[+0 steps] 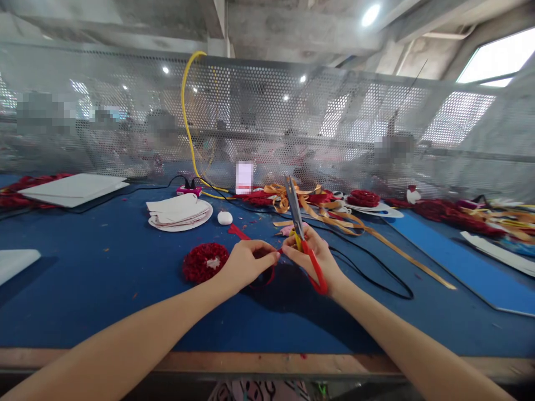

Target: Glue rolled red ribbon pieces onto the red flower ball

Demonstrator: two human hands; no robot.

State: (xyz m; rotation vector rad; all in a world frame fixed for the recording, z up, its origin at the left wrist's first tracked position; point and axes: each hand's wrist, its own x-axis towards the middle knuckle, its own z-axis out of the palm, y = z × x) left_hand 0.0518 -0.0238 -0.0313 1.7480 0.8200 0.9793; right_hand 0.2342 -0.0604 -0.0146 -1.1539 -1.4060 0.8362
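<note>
My left hand (251, 262) is closed, its thumb and forefinger pinching a narrow red ribbon (239, 231). One forked end of that ribbon sticks out behind the hand, and a loop hangs below the fingers. In my right hand (320, 262) is a pair of scissors (296, 211) with red handles, blades pointing up and away from me. The right fingertips also meet the ribbon close to the left ones; whether they grip it I cannot tell. Left of my left wrist lies a dark red ruffled rosette (192, 263) with a pale centre.
White card pieces (179, 216) lie stacked behind the rosette, beside a small white round object (224, 218). Orange ribbons (351, 223) and a black cord (376, 262) spread to the right. A phone (244, 177) stands before the perforated metal screen (259, 111). A blue board (468, 262) lies far right.
</note>
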